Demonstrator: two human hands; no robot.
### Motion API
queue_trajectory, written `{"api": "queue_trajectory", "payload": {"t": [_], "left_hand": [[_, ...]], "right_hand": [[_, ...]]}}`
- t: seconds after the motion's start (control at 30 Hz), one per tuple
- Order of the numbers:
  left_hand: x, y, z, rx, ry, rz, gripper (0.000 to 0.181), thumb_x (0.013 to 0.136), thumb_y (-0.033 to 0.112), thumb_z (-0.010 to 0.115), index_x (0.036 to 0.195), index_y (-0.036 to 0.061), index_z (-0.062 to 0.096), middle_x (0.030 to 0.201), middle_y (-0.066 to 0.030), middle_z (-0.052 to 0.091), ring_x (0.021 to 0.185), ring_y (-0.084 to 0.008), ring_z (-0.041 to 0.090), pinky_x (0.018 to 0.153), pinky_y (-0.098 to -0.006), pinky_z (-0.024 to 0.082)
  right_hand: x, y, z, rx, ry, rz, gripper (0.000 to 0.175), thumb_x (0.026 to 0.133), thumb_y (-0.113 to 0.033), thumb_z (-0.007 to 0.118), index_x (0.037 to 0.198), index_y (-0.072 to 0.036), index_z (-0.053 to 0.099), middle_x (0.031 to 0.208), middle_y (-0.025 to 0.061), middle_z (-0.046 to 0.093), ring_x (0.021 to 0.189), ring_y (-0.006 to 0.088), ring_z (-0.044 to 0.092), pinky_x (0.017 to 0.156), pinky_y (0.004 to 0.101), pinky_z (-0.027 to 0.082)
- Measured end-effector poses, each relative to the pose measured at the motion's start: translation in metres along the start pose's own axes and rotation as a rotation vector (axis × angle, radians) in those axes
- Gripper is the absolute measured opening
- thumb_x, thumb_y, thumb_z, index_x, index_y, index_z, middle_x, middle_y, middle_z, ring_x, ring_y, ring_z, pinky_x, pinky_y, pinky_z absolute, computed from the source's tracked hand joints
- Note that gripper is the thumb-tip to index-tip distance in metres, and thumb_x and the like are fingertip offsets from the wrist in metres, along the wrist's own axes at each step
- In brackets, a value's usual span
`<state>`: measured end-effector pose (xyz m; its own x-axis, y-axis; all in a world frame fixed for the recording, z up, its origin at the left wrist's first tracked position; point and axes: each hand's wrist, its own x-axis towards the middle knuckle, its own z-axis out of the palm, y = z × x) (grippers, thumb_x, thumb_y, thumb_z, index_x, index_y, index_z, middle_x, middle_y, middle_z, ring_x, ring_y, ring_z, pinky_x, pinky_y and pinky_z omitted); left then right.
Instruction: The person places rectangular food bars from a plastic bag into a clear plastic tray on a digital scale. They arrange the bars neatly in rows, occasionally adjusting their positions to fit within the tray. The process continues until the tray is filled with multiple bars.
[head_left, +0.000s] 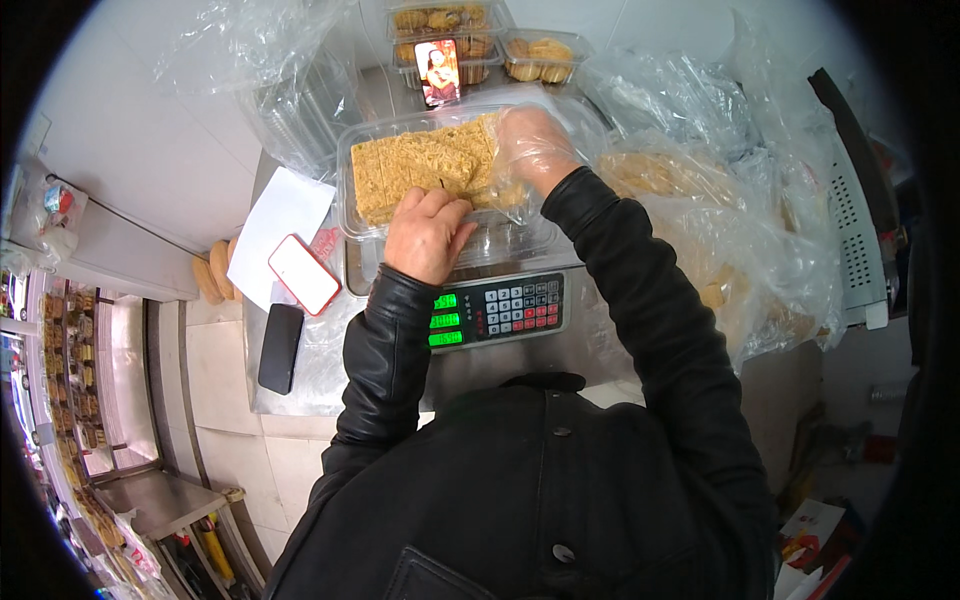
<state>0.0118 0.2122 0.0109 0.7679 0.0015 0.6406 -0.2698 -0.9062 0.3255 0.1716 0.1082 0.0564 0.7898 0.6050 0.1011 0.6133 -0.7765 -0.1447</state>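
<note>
Cut blocks of golden, noodle-textured pastry (405, 172), resembling sachima, fill a clear plastic container (346, 187) on top of an electronic scale (498, 309) with lit green displays. My left hand (424, 234) is bare, its fingers at the near side of the pastry and its thumb apart; whether it grips the rim or a block cannot be told. A clear plastic glove covers my right hand (534, 142). It is at the right end of the pastry, with its fingertips hidden. The container's clear lid part extends behind that hand.
A lit phone (438, 73) leans on stacked boxes of baked goods (480, 45) at the back. Left of the scale lie paper (262, 217), a red-edged phone (304, 274) and a black phone (281, 349). Plastic bags holding pastry (675, 180) crowd the right side.
</note>
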Motion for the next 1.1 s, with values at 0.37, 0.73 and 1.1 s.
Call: {"api": "queue_trajectory", "payload": {"t": [0.37, 0.73, 1.1], "left_hand": [[0.000, 0.001, 0.000, 0.016, 0.000, 0.004, 0.020, 0.064, 0.011, 0.067, 0.083, 0.0083, 0.062, 0.078, -0.0060, 0.055, 0.074, -0.0263, 0.049, 0.067, -0.0356, 0.043], [-0.013, -0.002, -0.021, 0.151, -0.015, -0.103, 0.027, 0.063, 0.006, 0.068, 0.089, 0.0084, 0.060, 0.087, -0.0072, 0.056, 0.083, -0.0281, 0.051, 0.073, -0.0365, 0.042], [-0.017, -0.007, -0.018, 0.076, 0.007, -0.077, 0.023, 0.064, 0.002, 0.067, 0.086, 0.0060, 0.059, 0.084, -0.0092, 0.056, 0.080, -0.0298, 0.051, 0.070, -0.0371, 0.044]], "right_hand": [[0.005, 0.011, -0.001, 0.050, 0.221, -0.141, 0.018, 0.080, -0.017, 0.052, 0.083, 0.000, 0.059, 0.082, 0.0187, 0.060, 0.080, 0.0363, 0.058, 0.069, 0.0429, 0.046], [-0.065, 0.015, -0.018, 0.471, -0.037, -0.708, 0.022, 0.078, -0.022, 0.056, 0.080, -0.001, 0.059, 0.073, 0.0191, 0.058, 0.071, 0.0354, 0.056, 0.060, 0.0428, 0.044], [-0.053, -0.007, 0.014, 0.196, -0.281, -0.623, 0.029, 0.074, -0.024, 0.062, 0.093, -0.002, 0.058, 0.081, 0.0200, 0.060, 0.080, 0.0365, 0.058, 0.071, 0.0432, 0.046]]}}
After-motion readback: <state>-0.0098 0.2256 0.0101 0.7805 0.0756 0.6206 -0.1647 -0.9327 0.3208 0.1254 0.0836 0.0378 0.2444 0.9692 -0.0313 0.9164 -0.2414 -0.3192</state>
